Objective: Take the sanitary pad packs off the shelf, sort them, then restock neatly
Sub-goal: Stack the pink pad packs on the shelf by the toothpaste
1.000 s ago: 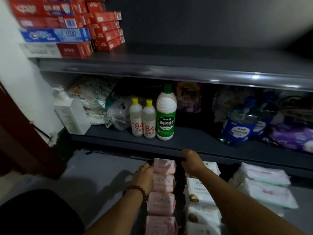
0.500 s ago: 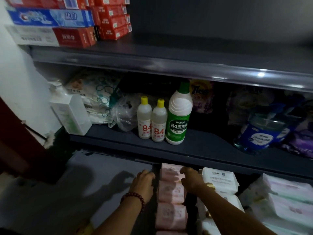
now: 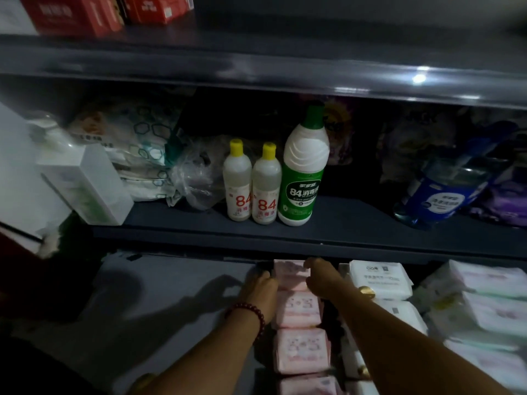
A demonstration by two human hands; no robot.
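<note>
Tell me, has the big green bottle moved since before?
No. The green bottle stays just right of the two yellow-capped bottles on the shelf.

Four pink pad packs (image 3: 298, 309) lay in one row. Next column held at least two white packs (image 3: 379, 279), with others hidden behind an arm. Three pale packs (image 3: 490, 280) showed at far right. The shelf above held two yellow-capped bottles (image 3: 237, 183), one green-capped bottle (image 3: 303, 178), one white pump bottle (image 3: 85, 183) and one blue-labelled jug (image 3: 439, 201). At least two red boxes (image 3: 77, 15) sat up top; exact count unclear.
</note>
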